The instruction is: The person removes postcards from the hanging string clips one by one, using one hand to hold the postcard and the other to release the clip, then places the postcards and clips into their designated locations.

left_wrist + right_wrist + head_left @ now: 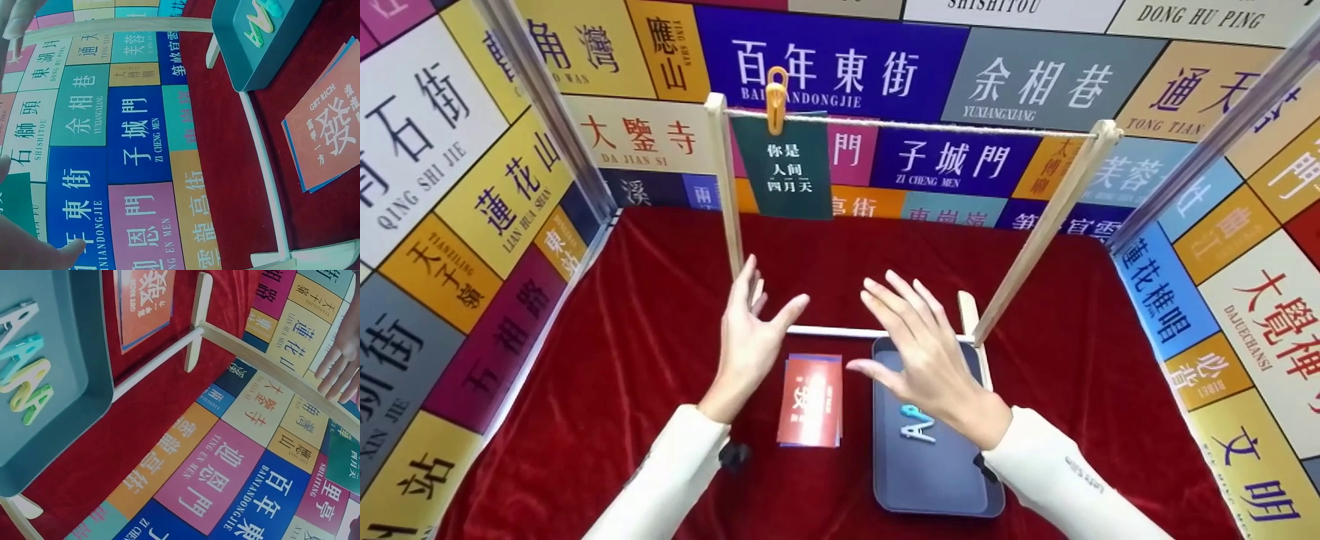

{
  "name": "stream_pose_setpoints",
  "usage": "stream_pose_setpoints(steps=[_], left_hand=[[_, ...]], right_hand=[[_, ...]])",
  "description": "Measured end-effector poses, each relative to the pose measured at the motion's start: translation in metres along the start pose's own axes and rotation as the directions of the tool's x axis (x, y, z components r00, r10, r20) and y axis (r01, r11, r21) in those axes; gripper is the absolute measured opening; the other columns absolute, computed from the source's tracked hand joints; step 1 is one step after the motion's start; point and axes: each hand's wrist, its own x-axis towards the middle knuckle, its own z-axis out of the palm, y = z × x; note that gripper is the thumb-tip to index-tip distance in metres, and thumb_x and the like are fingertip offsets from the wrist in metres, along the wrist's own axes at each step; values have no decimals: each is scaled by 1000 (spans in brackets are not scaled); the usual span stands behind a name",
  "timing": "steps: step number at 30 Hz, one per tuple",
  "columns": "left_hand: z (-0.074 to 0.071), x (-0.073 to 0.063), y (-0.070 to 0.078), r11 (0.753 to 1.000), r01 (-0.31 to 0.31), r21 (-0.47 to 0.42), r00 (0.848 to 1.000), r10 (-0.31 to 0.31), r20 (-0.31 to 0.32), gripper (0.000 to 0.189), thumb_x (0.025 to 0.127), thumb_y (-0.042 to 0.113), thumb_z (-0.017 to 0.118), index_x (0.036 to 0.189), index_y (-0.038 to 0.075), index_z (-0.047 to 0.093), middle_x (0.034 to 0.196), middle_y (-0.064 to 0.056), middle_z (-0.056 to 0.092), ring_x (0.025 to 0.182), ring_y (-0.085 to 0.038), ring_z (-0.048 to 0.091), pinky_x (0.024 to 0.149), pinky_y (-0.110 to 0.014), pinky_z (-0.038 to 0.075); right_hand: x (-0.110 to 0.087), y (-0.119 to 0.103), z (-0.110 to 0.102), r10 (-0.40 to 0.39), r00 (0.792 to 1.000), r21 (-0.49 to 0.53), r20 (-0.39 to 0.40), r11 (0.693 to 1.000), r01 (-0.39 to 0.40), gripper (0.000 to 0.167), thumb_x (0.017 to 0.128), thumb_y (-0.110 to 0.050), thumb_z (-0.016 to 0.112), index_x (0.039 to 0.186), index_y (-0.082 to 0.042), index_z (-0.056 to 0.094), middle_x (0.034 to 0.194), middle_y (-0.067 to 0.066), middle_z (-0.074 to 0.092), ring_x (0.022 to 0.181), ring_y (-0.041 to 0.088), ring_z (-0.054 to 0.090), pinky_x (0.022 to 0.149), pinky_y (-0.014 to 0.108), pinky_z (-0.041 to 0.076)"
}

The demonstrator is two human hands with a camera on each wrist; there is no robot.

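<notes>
My left hand [750, 337] hovers in front of the wooden frame's left post [726, 195], thumb spread from the fingers and nothing held. Over the blue-grey tray [937, 480] my right hand [926, 360] is raised, its fingers extended and grasping nothing. Several colored clothespins [25, 382] lie in that tray, partly covered by the right hand in the head view. Between the hands, a small stack of red cards [810, 401] rests on the cloth. A dark green card [784, 172] hangs at the left end of the string [960, 129], clipped by an orange clothespin [776, 101].
A right post [1039, 240] and a white bottom bar [840, 331] complete the frame. Red velvet cloth [600, 420] covers the table. Panels of colored signs [825, 64] stand behind and at both sides, with clear uprights [547, 105] at the corners.
</notes>
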Motion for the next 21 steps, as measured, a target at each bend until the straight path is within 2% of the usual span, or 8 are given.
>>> stream_pose_setpoints(steps=[5,8,15,21], left_hand=[[1,7,1,1000,-18,-1,1000,18,-16,91,85,19,82,157,6,28,164,-14,28,150,-32,33,124,-45,34],[2,12,2,1000,-20,-11,1000,20,-20,92,85,21,82,158,7,27,164,-13,28,151,-29,32,124,-42,34],[7,28,10,998,-30,-60,999,29,-21,91,86,22,80,158,8,26,165,-10,28,152,-27,32,125,-37,34],[11,36,16,996,-41,-76,999,39,-28,93,86,22,81,158,7,24,166,-10,25,153,-27,29,125,-37,34]], right_hand=[[8,1,2,-21,1000,-8,-10,1000,21,72,89,-51,71,139,-2,56,145,13,58,138,34,48,128,42,26],[15,2,1,-32,999,-8,-18,999,32,71,90,-52,70,139,-2,56,144,13,58,140,33,47,127,43,27],[44,5,-2,-80,996,-22,-27,997,79,74,86,-50,75,140,-4,55,145,13,57,143,30,44,127,46,28],[62,5,-4,-77,997,-20,-17,997,77,74,86,-49,74,141,-5,54,145,13,57,143,31,44,127,47,28]])
